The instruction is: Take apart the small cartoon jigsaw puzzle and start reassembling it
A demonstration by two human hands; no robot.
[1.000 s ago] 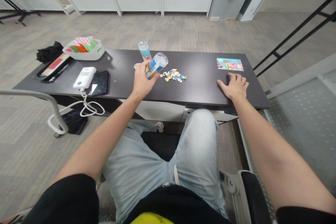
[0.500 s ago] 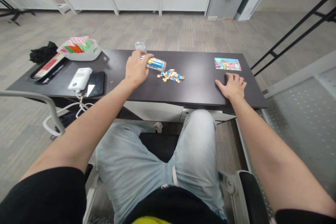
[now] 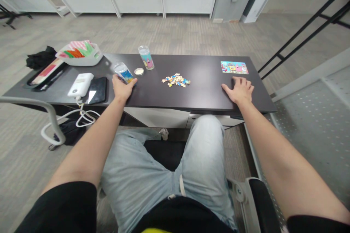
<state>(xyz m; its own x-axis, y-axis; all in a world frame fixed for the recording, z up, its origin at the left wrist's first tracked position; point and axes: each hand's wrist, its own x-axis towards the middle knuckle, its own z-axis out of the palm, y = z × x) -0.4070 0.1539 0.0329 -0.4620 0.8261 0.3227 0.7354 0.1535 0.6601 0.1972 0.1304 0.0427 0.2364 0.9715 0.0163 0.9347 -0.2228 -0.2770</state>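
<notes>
My left hand point(image 3: 123, 88) is wrapped round a clear plastic jar point(image 3: 124, 73) with a blue and yellow label, upright at the left of the dark table point(image 3: 205, 91). Just right of it lies a round lid point(image 3: 139, 71). Behind the lid stands a second clear jar point(image 3: 146, 58) with a pink and blue picture. A small heap of jigsaw puzzle pieces point(image 3: 176, 80) is in the middle of the tabletop. My right hand point(image 3: 240, 90) rests on the table with fingers spread, holding nothing. Beyond its fingertips lies a colourful cartoon picture card point(image 3: 234, 67).
At the left are a white basket point(image 3: 84, 60) with patterned cloth, a black tray point(image 3: 34, 84), a white power bank point(image 3: 81, 84) with cables and a black phone point(image 3: 97, 90). A black metal frame point(image 3: 303, 29) stands beyond the table's right end.
My left hand has moved left and towards me with the jar, turning it from tipped beside the puzzle pieces to upright. The lid now shows. My right hand stays in place.
</notes>
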